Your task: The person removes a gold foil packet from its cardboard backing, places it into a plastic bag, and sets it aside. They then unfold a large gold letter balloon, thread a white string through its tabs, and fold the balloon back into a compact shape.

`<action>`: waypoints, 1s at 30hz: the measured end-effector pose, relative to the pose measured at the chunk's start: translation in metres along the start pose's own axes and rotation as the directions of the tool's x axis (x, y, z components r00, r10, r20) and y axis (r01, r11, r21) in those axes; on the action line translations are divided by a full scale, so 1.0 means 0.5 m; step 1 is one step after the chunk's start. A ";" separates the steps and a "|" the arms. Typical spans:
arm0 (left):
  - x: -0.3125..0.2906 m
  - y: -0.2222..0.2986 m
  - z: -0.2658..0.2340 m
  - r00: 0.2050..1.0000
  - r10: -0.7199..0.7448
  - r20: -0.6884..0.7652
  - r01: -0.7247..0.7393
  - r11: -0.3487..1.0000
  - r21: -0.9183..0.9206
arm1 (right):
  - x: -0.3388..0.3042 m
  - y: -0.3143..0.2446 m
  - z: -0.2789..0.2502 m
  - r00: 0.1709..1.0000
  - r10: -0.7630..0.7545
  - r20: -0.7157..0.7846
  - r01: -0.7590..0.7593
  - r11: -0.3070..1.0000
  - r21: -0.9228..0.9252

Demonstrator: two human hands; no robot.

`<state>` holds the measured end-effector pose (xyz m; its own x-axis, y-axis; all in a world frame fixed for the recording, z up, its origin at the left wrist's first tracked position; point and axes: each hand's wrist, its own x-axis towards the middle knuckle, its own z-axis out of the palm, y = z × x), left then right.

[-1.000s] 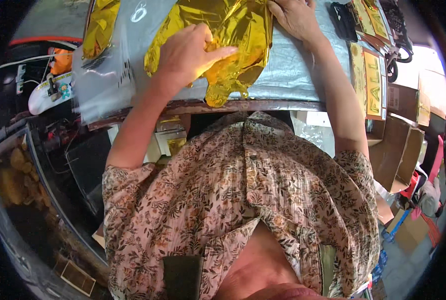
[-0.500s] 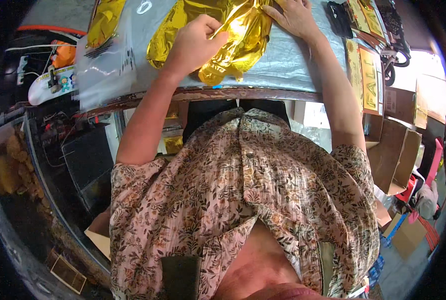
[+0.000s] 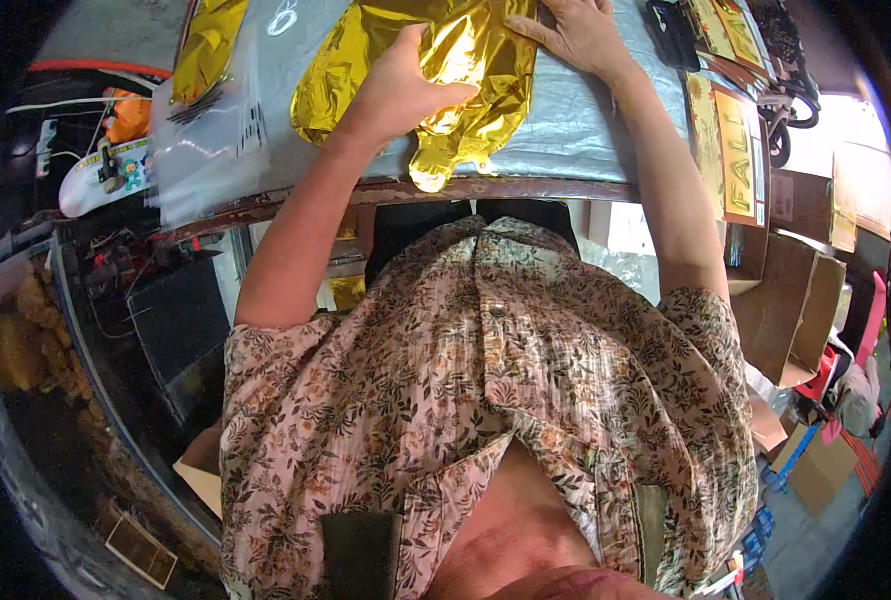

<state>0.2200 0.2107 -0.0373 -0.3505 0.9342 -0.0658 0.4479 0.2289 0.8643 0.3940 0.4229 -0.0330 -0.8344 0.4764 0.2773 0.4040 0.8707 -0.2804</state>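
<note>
A crinkled, shiny gold foil balloon (image 3: 351,75), uninflated, lies on the grey-covered table. Its narrow tail end (image 3: 431,170) reaches the front edge. My left hand (image 3: 394,92) rests on the left-middle part of the foil, thumb stretched to the right and apart from the fingers. At the balloon's right edge, my right hand (image 3: 576,42) lies spread, its thumb touching the foil and its fingers pointing away over the cover. The far part of the balloon runs out of the top of the picture.
Another gold foil piece (image 3: 209,45) and clear plastic bags (image 3: 211,150) lie at the left of the table. A white loop (image 3: 283,20) sits near the far edge. Yellow-and-orange printed cards (image 3: 736,155) and a black item (image 3: 673,35) are at right, cardboard boxes (image 3: 791,300) below them.
My left hand has gone from pinching the foil to lying on it with thumb spread, shifting slightly right. The tail end now hangs nearer the table edge. My right hand moved slightly left.
</note>
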 end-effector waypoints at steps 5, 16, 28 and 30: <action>-0.017 0.034 -0.004 0.998 0.011 0.060 -0.012 1.000 0.013 | -0.006 0.028 0.005 0.988 -0.142 -0.064 0.153 0.960 0.236; -0.033 0.087 0.002 0.963 -0.036 0.266 0.191 0.790 -0.582 | -0.003 0.010 -0.018 0.999 0.012 0.044 -0.017 0.993 0.115; -0.037 0.092 -0.004 0.904 -0.114 0.412 0.254 0.919 -0.302 | -0.002 0.004 -0.020 0.997 -0.005 0.078 0.001 0.998 0.056; -0.050 0.155 -0.036 0.903 -0.131 0.409 0.129 0.991 0.033 | -0.002 0.010 -0.014 0.996 0.003 0.085 -0.003 1.000 -0.009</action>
<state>0.2487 0.1999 0.0403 -0.0393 0.9255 -0.3767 0.4262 0.3565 0.8314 0.3996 0.4277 -0.0281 -0.8617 0.4674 0.1976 0.4095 0.8705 -0.2731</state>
